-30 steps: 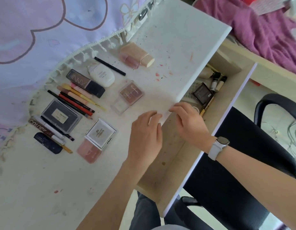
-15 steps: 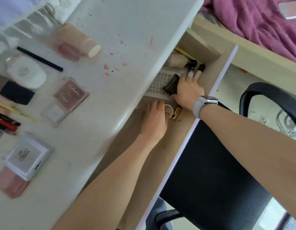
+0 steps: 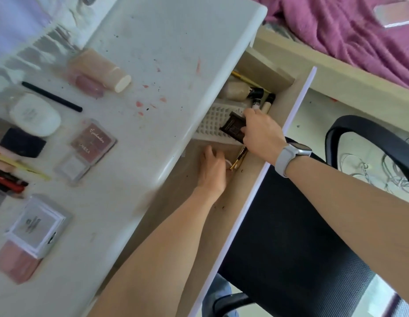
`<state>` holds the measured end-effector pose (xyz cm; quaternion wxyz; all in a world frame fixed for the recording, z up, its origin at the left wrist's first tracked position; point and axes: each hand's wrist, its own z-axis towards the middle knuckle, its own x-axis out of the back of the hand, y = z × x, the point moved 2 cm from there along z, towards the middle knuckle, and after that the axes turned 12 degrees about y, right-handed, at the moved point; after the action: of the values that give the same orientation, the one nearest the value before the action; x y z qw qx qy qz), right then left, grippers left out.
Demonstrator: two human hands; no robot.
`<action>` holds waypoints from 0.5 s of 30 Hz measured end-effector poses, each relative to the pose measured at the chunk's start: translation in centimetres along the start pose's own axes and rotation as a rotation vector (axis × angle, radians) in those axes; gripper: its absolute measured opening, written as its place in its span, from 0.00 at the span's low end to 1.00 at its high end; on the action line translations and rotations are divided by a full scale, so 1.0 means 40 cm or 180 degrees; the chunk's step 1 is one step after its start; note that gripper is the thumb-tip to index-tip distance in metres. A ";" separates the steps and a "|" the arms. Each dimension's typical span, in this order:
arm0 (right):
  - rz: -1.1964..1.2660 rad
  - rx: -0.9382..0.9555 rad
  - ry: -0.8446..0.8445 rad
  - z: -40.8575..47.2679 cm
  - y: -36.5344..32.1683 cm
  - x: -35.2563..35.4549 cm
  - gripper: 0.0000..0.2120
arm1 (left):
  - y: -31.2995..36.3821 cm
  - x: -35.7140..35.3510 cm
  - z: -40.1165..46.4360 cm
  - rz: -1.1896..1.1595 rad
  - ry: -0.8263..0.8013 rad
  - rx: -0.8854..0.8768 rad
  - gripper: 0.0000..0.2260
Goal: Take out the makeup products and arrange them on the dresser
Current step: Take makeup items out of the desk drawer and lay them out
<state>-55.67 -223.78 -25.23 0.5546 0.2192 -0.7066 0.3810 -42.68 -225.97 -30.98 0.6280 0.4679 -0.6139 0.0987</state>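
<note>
Both hands are inside the open wooden drawer point(image 3: 263, 193) under the white dresser top point(image 3: 167, 65). My right hand point(image 3: 260, 131) grips a black square compact point(image 3: 233, 129), tilted up over a white perforated tray point(image 3: 212, 124). My left hand point(image 3: 212, 170) lies lower in the drawer with its fingers curled over a small pale round item point(image 3: 228, 163), mostly hidden. A gold pen-like stick point(image 3: 239, 159) lies between the hands. Beige tubes with black caps point(image 3: 251, 94) sit at the drawer's far end.
Several makeup items lie on the dresser: a beige tube point(image 3: 100, 69), a white oval compact point(image 3: 35, 114), a pink eyeshadow palette point(image 3: 91, 143), a black pencil point(image 3: 51, 96), a white box point(image 3: 38, 225). A black office chair point(image 3: 313, 236) stands by the drawer; a purple blanket point(image 3: 347, 35) lies beyond.
Both hands went from the dresser edge down into the drawer. My right hand took hold of the black compact and tilted it up; my left hand closed over the small round item.
</note>
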 end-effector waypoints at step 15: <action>0.0263 -0.0189 0.0167 -0.156 -0.031 0.023 0.11 | -0.131 -0.002 -0.152 0.0661 -0.0410 -0.1159 0.24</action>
<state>-51.17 -219.56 -23.39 0.5629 0.1631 -0.7112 0.3881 -34.91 -224.46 -32.30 0.6482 0.2863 -0.7053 0.0203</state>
